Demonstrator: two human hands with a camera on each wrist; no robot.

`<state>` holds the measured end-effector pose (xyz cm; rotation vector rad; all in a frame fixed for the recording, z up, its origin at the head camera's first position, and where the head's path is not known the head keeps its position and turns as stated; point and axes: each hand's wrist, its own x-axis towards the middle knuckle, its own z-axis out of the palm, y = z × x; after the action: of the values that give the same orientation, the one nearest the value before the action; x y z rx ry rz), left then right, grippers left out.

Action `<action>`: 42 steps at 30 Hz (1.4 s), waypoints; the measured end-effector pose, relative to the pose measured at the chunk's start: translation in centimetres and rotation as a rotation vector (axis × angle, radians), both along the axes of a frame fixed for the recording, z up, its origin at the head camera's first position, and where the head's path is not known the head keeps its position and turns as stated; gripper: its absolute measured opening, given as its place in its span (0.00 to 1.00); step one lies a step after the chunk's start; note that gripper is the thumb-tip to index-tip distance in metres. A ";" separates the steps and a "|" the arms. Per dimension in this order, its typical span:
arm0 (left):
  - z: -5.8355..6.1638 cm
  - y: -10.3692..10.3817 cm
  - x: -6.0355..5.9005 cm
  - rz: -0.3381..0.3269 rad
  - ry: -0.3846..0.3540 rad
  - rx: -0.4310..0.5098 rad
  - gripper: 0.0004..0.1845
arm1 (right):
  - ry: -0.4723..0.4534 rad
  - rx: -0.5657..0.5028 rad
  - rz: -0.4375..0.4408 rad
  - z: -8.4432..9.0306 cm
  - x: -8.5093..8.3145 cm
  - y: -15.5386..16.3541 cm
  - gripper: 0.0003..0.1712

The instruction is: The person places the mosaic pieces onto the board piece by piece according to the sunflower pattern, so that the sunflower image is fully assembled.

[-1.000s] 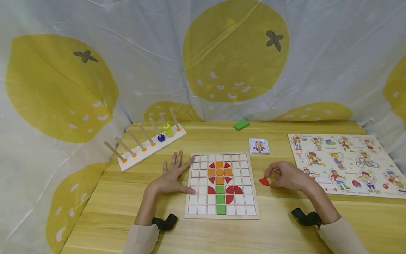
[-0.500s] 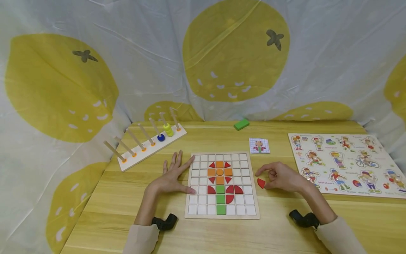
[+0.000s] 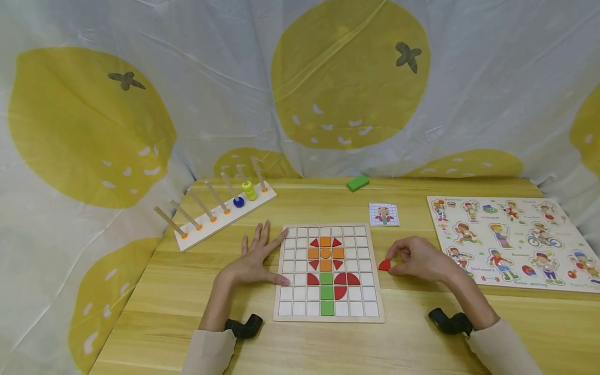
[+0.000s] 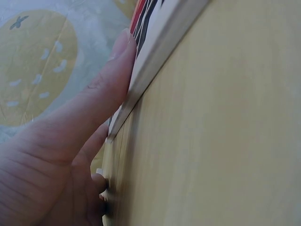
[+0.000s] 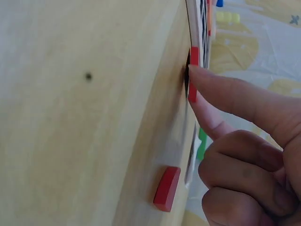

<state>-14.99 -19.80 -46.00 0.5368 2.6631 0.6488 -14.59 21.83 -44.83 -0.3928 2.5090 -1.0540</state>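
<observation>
Your right hand has slid the red piece leftward across the surface over the last second; its grip now pinches the piece just beside the right edge of the grid board, ready for placing. Your left hand has stayed flat, fingers spread, steadying the board's left edge.
</observation>
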 end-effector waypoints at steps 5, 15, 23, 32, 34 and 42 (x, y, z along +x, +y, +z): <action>-0.1 -0.1 0.0 -0.005 0.001 0.020 0.63 | 0.050 0.001 -0.040 0.4 -0.1 0.2 0.12; 0.1 -0.2 0.0 -0.010 0.000 0.027 0.63 | 0.029 -0.098 -0.002 1.5 0.4 -6.6 0.11; 0.1 -0.1 0.0 -0.007 -0.010 0.024 0.63 | 0.070 -0.085 0.062 1.3 1.0 -14.6 0.10; 0.0 -0.1 0.0 -0.008 -0.004 0.017 0.63 | 0.090 -0.052 0.088 0.4 1.4 -17.3 0.11; 0.0 -0.1 -0.1 -0.005 -0.007 0.014 0.64 | 0.094 -0.043 0.080 0.4 1.4 -17.4 0.12; -0.1 -0.1 -0.1 0.002 -0.008 0.020 0.63 | 0.121 -0.038 0.077 0.2 1.7 -17.9 0.12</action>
<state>-15.10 -19.91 -46.08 0.5359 2.6521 0.6775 -12.89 3.96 -44.68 -0.5757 2.5598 -1.0787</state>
